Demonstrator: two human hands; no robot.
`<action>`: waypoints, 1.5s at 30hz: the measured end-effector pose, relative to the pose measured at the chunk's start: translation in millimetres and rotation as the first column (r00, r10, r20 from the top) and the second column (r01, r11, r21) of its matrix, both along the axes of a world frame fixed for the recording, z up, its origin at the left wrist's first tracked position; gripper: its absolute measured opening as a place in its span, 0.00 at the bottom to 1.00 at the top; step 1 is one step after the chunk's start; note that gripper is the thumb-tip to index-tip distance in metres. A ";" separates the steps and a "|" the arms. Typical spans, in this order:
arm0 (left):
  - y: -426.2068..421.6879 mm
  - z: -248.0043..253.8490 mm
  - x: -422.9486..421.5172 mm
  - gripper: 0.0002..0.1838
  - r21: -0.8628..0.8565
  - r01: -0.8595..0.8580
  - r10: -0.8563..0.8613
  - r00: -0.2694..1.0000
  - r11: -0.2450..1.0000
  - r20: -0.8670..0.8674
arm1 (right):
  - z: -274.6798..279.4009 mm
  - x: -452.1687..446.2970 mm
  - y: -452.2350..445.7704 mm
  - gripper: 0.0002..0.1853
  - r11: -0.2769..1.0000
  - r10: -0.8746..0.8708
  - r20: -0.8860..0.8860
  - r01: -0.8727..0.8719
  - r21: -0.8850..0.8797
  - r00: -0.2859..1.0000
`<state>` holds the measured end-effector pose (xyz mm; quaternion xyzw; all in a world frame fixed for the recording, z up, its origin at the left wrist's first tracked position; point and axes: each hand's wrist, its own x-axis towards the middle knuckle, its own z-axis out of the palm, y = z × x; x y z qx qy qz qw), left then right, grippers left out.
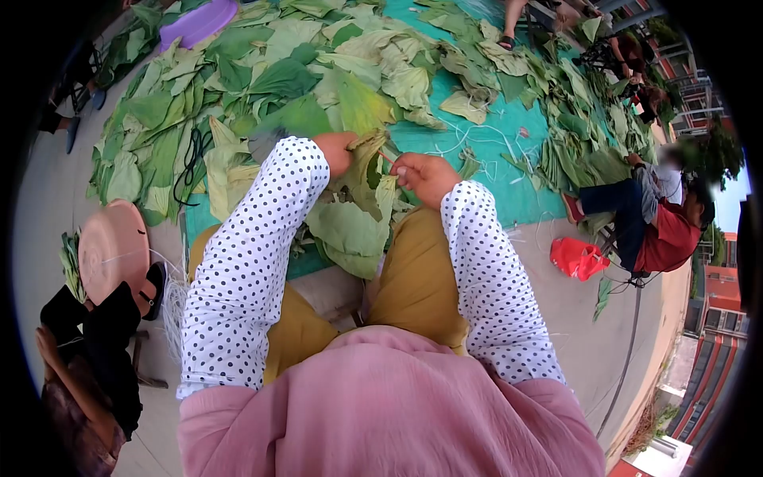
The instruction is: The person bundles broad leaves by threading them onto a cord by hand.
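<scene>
My left hand (338,153), closed, grips the top of a wilted lotus leaf (367,171) with brown, ragged edges. To its right, my right hand (427,179) is closed in a pinch on a thin reddish piece (387,159) at the leaf's edge; its kind is too small to tell. Below both hands, a broad pale green leaf (350,230) hangs between my knees. A big heap of similar leaves (270,79), green to yellowish, spreads just beyond my hands.
The heap lies on a teal sheet (445,147) strewn with white string (477,137). A purple basin (199,22) stands far left, a pink basin (115,246) nearer. At right are a red bag (578,258) and a seated person (664,234). Another person (103,358) sits at left.
</scene>
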<state>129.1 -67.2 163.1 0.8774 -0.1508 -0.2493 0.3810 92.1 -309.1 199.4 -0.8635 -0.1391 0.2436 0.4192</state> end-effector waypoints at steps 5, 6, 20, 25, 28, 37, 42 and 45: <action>2.9 -2.3 -1.8 0.25 0.082 0.025 -0.028 0.999 0.996 0.037 | 5.1 -1.7 2.1 0.09 0.999 0.040 0.004 -0.040 -0.019 0.999; 0.9 4.6 -4.5 0.26 0.085 0.026 -0.030 0.999 0.996 0.040 | 5.0 -1.1 2.0 0.09 0.999 0.049 0.012 -0.048 -0.017 0.999; -20.0 29.9 -20.1 0.14 -0.572 -0.111 0.112 0.993 0.813 -0.033 | -5.1 2.6 -4.8 0.09 0.999 -0.042 0.030 0.042 0.003 0.999; -38.2 33.4 -23.9 0.08 -0.615 -0.231 0.197 0.973 0.754 -0.124 | 11.7 -1.3 7.4 0.12 0.994 -0.103 0.285 0.107 0.001 0.953; -45.3 33.9 -18.5 0.09 -0.583 -0.203 0.184 0.979 0.787 -0.093 | 36.1 -7.1 17.5 0.15 0.971 -0.237 0.275 0.230 0.058 0.932; -42.0 39.6 -18.3 0.09 -0.669 -0.241 0.225 0.968 0.703 -0.111 | 10.9 -6.0 -36.5 0.10 0.958 0.014 0.492 0.130 -0.257 0.870; -44.5 39.9 -24.4 0.09 -0.658 -0.270 0.276 0.956 0.703 -0.097 | -49.1 -41.6 -109.0 0.11 0.893 -0.041 0.386 0.207 -0.401 0.922; -45.7 45.8 -32.7 0.08 -0.650 -0.297 0.287 0.950 0.700 -0.125 | -80.0 -68.6 -130.3 0.20 0.724 -0.041 0.360 0.276 -0.632 0.932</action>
